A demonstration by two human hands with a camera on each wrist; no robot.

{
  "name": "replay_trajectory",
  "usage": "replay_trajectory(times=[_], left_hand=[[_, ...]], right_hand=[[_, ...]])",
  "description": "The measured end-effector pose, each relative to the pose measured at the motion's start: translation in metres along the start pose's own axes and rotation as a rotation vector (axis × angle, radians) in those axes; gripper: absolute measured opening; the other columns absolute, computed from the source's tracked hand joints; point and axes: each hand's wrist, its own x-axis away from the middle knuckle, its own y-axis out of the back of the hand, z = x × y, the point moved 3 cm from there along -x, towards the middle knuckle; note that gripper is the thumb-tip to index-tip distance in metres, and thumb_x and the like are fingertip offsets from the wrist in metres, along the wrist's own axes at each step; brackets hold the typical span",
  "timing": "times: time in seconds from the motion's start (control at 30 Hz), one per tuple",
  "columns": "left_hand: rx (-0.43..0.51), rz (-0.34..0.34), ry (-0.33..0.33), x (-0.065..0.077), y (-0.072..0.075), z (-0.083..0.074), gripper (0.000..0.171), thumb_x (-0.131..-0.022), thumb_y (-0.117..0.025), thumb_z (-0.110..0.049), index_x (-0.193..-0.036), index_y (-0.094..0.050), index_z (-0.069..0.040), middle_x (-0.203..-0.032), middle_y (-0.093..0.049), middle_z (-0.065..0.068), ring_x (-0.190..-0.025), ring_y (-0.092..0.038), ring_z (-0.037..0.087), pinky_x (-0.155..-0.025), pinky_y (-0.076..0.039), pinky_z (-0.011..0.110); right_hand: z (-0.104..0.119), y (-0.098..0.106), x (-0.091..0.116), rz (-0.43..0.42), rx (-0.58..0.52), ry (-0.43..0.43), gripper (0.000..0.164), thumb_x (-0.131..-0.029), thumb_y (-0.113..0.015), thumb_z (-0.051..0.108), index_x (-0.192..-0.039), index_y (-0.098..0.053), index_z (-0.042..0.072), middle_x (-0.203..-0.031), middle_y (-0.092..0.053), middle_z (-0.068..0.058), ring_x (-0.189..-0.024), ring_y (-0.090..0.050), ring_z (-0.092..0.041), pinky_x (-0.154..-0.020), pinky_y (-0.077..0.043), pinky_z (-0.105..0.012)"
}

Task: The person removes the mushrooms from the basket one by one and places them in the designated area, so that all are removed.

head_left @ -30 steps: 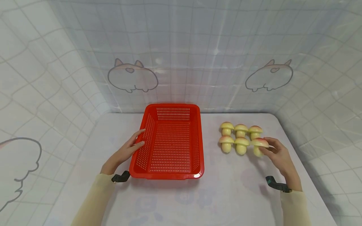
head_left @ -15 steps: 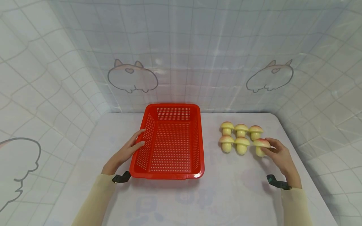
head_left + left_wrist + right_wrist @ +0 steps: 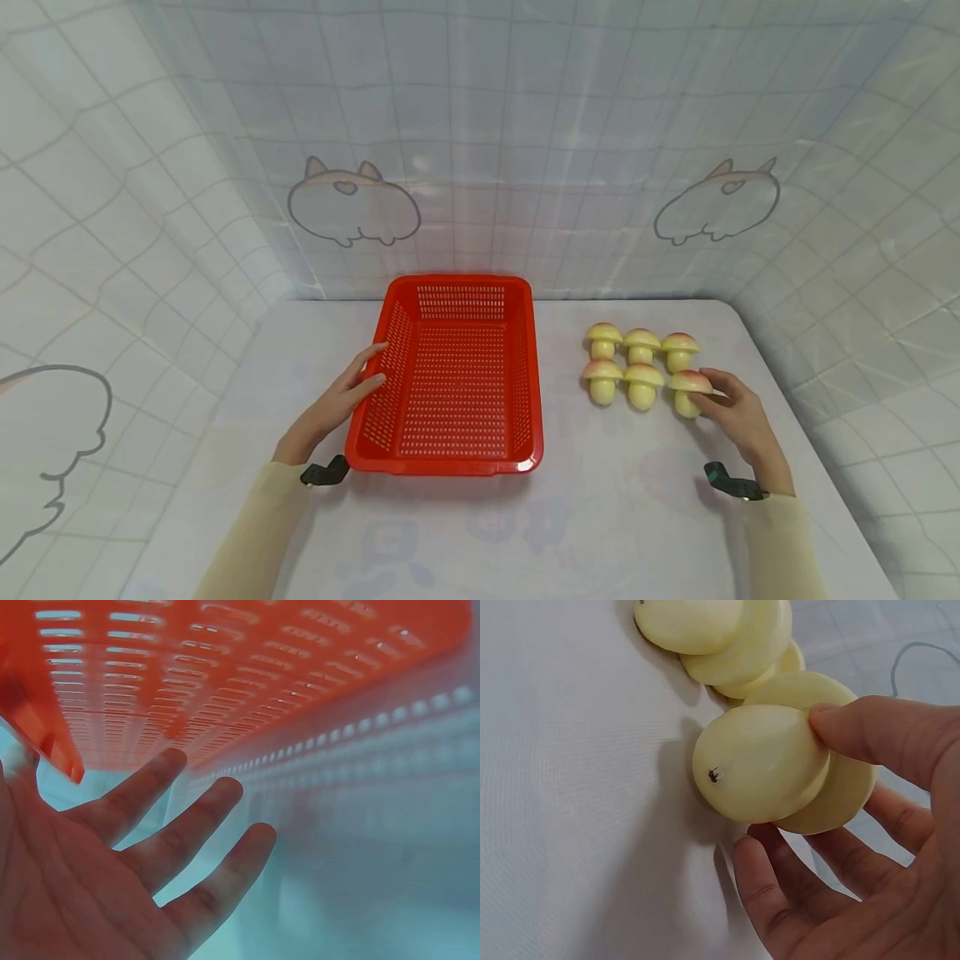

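Note:
A red plastic basket (image 3: 453,462) with slotted walls sits left of centre in the head view. My left hand (image 3: 337,404) rests on its left rim, thumb and forefinger reaching over the edge. In the left wrist view, the other fingers (image 3: 184,836) lie straight and spread outside the slotted wall. On the right, my right hand (image 3: 742,417) pinches a toy mushroom (image 3: 686,403), with a pale yellow stem and a reddish cap. In the right wrist view, the thumb (image 3: 855,727) presses its near side, and the fingers curl behind and below.
Several similar mushrooms stand in two rows beside the held one, including a front-row mushroom (image 3: 641,387) and a back-row mushroom (image 3: 679,350). A white cloth covers the table (image 3: 600,500). Checked curtains (image 3: 480,167) enclose the back and both sides.
My right hand first shifts the pinched mushroom slightly right, then back left towards the front row. The left hand and the basket stay practically where they were.

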Motion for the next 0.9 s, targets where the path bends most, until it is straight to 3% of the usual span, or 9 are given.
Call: replay_trajectory(times=[0.47,0.9], left_hand=[[0.009,-0.013,-0.017,-0.0001,-0.0014,0.0010,0.061,-0.110,-0.048,-0.031,-0.163,-0.019,-0.028,-0.141,-0.048,0.032,-0.105,-0.066,0.033,-0.083,-0.061,0.036],[0.014,-0.019,-0.027,0.0005,-0.0018,0.0032,0.059,-0.110,-0.047,-0.033,-0.163,-0.020,-0.029,-0.142,-0.047,0.032,-0.111,-0.064,0.037,-0.084,-0.059,0.035]], right_hand=[[-0.0012,-0.0036,-0.0026,0.015,-0.016,-0.007,0.069,-0.100,-0.069,0.033,-0.151,-0.040,-0.003,-0.148,-0.044,-0.028,-0.098,-0.051,0.021,-0.077,-0.051,-0.012],[-0.0026,-0.0055,-0.0030,0.013,-0.018,0.005,0.066,-0.100,-0.068,0.033,-0.150,-0.042,-0.002,-0.145,-0.047,-0.022,-0.099,-0.052,0.018,-0.077,-0.054,-0.015]])
